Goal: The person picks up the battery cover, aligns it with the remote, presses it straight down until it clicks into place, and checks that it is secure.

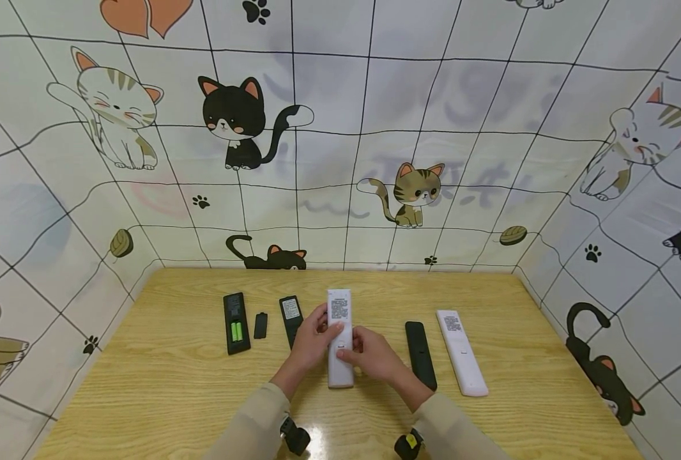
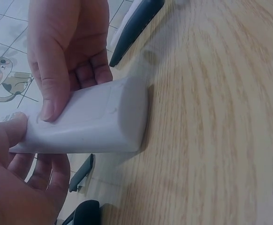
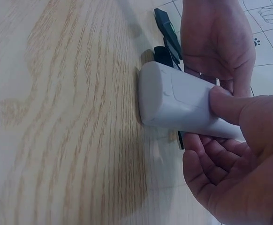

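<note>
A white remote control [image 1: 339, 306] lies face down between both hands, its printed label and battery cover facing up. My left hand [image 1: 310, 345] grips its left side, thumb on the back below the label. From the right, my right hand [image 1: 374, 353] holds it with the thumb pressed on the battery cover [image 3: 190, 93] and the fingers curled at the side and underneath. In the right wrist view the cover's outline shows in place. The near end of the remote sits at or just over the wooden table [image 1: 162, 396]; contact is hard to tell.
To the left lie a black remote [image 1: 232, 306] with green batteries [image 1: 236, 331] in its exposed compartment, a loose black cover [image 1: 260, 326], and another black remote [image 1: 290, 310] partly behind my left hand. A black remote [image 1: 420, 348] and a white one [image 1: 461, 354] lie right.
</note>
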`<state>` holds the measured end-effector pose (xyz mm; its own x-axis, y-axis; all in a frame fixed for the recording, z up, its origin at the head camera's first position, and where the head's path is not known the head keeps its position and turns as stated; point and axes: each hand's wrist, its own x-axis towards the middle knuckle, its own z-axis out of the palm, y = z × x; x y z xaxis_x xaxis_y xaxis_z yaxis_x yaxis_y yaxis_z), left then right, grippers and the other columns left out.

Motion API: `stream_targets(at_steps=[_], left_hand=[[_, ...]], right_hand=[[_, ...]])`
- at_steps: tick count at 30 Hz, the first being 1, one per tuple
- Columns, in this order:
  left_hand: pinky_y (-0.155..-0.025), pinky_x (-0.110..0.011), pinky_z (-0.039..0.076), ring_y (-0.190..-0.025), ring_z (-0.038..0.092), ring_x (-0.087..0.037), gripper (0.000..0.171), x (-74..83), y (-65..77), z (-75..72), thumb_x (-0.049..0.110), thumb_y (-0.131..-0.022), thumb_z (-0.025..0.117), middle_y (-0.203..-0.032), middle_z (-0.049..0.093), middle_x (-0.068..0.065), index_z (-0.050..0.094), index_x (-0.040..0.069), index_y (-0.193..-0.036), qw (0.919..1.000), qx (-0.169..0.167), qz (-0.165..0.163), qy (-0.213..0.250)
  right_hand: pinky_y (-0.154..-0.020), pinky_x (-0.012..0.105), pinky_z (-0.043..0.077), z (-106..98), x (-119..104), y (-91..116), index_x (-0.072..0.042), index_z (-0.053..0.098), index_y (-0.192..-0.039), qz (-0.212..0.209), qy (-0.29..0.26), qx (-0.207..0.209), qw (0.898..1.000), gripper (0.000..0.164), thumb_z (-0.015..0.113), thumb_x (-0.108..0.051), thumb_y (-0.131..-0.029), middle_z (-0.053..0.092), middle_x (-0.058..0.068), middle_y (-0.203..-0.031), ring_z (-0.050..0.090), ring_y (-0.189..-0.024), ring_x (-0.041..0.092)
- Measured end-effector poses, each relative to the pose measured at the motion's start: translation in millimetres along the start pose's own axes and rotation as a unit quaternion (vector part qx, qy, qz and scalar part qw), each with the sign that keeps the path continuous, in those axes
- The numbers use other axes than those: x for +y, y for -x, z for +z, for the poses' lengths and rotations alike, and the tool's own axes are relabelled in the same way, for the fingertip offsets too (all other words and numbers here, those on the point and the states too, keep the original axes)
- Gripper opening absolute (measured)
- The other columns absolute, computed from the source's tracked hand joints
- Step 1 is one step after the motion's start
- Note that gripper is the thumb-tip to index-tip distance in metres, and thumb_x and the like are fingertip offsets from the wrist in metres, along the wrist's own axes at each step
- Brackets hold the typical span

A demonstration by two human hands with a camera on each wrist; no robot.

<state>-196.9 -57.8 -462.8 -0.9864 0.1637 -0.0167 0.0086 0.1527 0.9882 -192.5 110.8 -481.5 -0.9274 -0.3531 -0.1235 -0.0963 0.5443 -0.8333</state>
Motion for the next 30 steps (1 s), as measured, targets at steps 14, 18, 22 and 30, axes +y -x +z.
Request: stream_targets(at_steps=[14, 18, 22, 30], left_hand=[[-0.081, -0.027, 0.047, -0.102, 0.059, -0.025, 0.049, 0.0, -0.5, 1.3, 0.013, -0.097, 0.059, -0.13, 0.063, -0.018, 0.045, 0.005, -0.144, 0.9999, 0.005, -0.001, -0.014], [-0.08, -0.027, 0.047, -0.1, 0.058, -0.025, 0.049, -9.4, -5.7, 3.2, 0.013, -0.097, 0.059, -0.129, 0.063, -0.018, 0.045, 0.005, -0.144, 0.9999, 0.009, -0.002, -0.015], [-0.08, -0.028, 0.049, -0.1, 0.059, -0.021, 0.05, -26.7, -14.3, 6.2, 0.017, -0.097, 0.06, -0.129, 0.063, -0.016, 0.045, 0.008, -0.144, 0.9998, 0.014, 0.004, -0.016], [-0.08, -0.029, 0.049, -0.098, 0.059, -0.018, 0.05, -34.9, -17.7, 7.1, 0.024, -0.096, 0.062, -0.128, 0.065, -0.009, 0.047, 0.016, -0.143, 0.9995, 0.02, 0.002, -0.022]], right_hand=[[-0.059, 0.026, 0.046, 1, -3, 0, -0.003, 0.06, -0.112, 0.004, 0.016, 0.007, 1.0, 0.028, 0.066, -0.023, -0.094, 0.064, 0.005, -0.09, 0.056, -0.074, 0.014], [-0.058, 0.025, 0.044, 2, 0, -2, -0.003, 0.059, -0.113, 0.006, 0.017, 0.006, 1.0, 0.03, 0.066, -0.024, -0.094, 0.063, 0.004, -0.089, 0.054, -0.073, 0.014], [-0.059, 0.025, 0.043, 1, 2, -2, -0.002, 0.059, -0.115, 0.005, 0.015, 0.005, 1.0, 0.032, 0.066, -0.024, -0.094, 0.062, 0.004, -0.09, 0.053, -0.074, 0.015], [-0.057, 0.023, 0.039, 3, 4, -2, -0.002, 0.054, -0.117, 0.003, 0.011, -0.007, 1.0, 0.033, 0.065, -0.024, -0.094, 0.056, 0.005, -0.086, 0.049, -0.072, 0.015]])
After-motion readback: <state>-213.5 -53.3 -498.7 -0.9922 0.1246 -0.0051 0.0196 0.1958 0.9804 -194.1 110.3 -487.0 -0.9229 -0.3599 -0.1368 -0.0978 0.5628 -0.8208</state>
